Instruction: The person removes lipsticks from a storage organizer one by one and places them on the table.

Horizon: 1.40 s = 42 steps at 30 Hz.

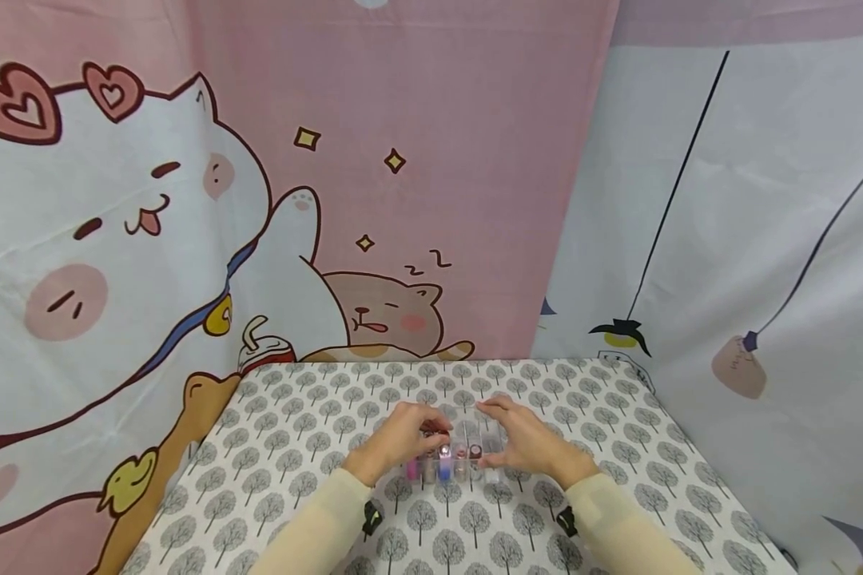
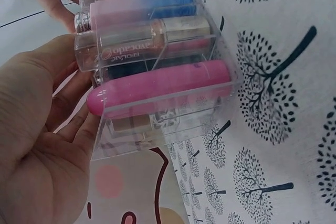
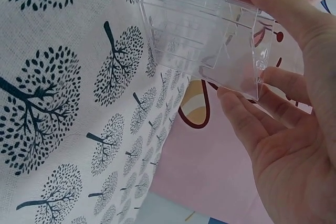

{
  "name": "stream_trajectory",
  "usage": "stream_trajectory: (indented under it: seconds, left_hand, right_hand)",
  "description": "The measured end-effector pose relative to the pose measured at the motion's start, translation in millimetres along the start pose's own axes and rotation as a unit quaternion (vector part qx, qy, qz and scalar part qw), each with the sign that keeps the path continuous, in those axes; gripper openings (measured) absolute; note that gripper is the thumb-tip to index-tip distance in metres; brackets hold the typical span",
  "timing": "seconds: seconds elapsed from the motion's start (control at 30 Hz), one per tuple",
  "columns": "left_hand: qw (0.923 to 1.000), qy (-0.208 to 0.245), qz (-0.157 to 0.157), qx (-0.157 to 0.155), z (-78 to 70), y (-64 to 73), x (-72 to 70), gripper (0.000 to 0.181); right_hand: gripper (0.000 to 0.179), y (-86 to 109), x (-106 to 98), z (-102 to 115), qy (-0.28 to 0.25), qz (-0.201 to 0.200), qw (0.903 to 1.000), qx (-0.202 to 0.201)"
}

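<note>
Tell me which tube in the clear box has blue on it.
The two-tone tube, pale pink turning blue, third from the left along the front in the head view. The bright pink tube lacks blue, as does the clear tube between them.

Beyond the far edge of the white table covering printed with grey trees (image 1: 219, 523) I see a dusty-pink fabric backdrop (image 1: 475, 160). A huge white cartoon cat (image 1: 144, 287) fills the left side; past the right edge hangs creased whitish fabric (image 1: 784, 200) with printed lamps (image 1: 739, 369), softly lit.
</note>
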<state>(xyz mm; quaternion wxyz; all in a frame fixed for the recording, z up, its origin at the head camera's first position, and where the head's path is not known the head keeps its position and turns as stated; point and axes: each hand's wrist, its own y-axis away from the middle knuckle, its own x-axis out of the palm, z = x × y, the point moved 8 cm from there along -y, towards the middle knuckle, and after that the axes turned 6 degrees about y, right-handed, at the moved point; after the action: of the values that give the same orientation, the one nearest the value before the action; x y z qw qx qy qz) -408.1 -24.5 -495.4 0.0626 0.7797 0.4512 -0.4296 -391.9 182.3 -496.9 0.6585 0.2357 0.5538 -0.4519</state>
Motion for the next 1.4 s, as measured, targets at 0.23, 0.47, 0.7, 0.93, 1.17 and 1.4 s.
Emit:
stream_trajectory:
  seconds: [0.23, 0.47, 0.7, 0.93, 1.17, 1.4]
  left_hand:
    - [0.9998, 0.008, 0.0, -0.017, 3.5, 0.2, -0.1, 0.015]
    - [0.9998, 0.016, -0.006, -0.01, 2.1, 0.1, -0.9, 0.013]
    - [0.9995, 0.03, -0.008, -0.009, 3.3, 1.6, -1.4, 0.01]
    - [0.9996, 0.023, -0.017, 0.003, 2.3, 2.1, -3.5, 0.01]
    - [0.9996, 0.013, -0.022, 0.011, 0.1, 2.7, -4.1, 0.01]
    - [0.9997, 0.01, -0.022, 0.01, -2.0, 3.2, -5.0, 0.011]
  right_hand:
    - [0.11, -0.6, 3.3, -5.8, -0.03, -0.007, 0.9995, -0.009]
    - [0.112, -5.6, 20.4, -28.5, -0.04, -0.042, 0.9972, -0.048]
    - [0.111, -1.2, 2.6, -3.6, -0.019, -0.008, 0.9997, -0.01]
    - [0.11, -1.6, 1.2, -1.6, -0.006, -0.001, 0.9999, 0.011]
    - [0.11, -2.1, 3.6, -4.2, -0.01, 0.002, 0.9999, 0.008]
    - [0.109, -1.4, 1.8, -2.9, -0.017, -0.001, 0.9998, 0.007]
